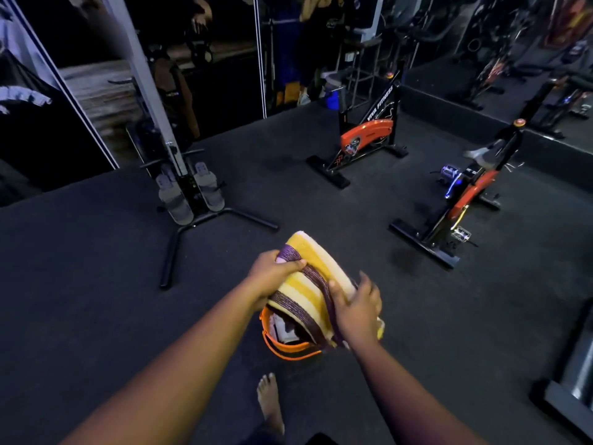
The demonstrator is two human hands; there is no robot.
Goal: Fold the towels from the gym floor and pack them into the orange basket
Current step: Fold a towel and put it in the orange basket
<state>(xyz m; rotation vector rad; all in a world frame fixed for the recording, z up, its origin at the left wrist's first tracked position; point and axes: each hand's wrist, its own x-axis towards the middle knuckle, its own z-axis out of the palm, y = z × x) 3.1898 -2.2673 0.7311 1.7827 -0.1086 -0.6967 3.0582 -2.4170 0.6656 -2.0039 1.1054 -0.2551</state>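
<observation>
**Above the basket: a folded towel going in**

At centre frame, both hands are holding a folded yellow-striped towel (308, 277) over the orange basket (288, 350). The left hand (272, 274) is gripping its 10 o'clock edge; the right hand (357, 308) is clasping its 4 o'clock edge. Pale cloth, seemingly earlier towels, is already lying inside. No loose towels are showing on the gym floor (96, 268), so packing appears nearly finished.

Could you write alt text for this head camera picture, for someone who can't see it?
Two bare hands, left and right, hold a folded yellow towel with purple stripes above an orange basket on a dark gym floor. Exercise bikes stand behind.
</observation>
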